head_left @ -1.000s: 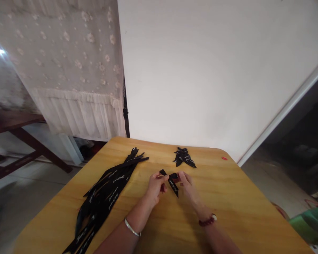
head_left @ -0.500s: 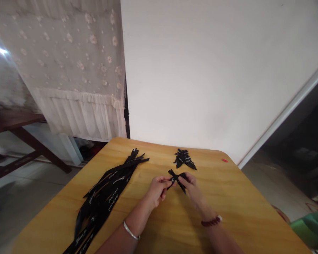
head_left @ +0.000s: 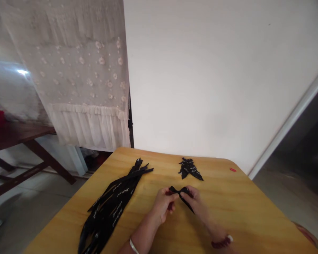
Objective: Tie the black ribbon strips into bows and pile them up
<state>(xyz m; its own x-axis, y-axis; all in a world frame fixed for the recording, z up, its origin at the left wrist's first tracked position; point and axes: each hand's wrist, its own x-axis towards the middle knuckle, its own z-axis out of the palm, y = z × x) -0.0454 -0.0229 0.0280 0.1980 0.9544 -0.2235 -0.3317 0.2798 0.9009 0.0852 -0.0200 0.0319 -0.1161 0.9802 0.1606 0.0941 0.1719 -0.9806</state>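
Observation:
My left hand (head_left: pixel 163 204) and my right hand (head_left: pixel 196 201) meet over the middle of the wooden table (head_left: pixel 238 211). Both pinch a short black ribbon piece (head_left: pixel 178 192) folded into a bow shape, one tail hanging down to the right. A long bundle of black ribbon strips (head_left: pixel 113 201) with pale lettering lies to the left of my left hand. A small pile of folded black bows (head_left: pixel 189 168) sits just beyond my hands near the far edge.
A tiny red object (head_left: pixel 232 169) lies at the table's far right corner. A white wall stands behind the table. A lace curtain (head_left: pixel 79 77) hangs at the left, with a dark wooden table (head_left: pixel 18 132) beside it.
My hands have drawn closer together and the ribbon piece has gone from a loose strip to a folded bow shape. The camera has tilted up slightly.

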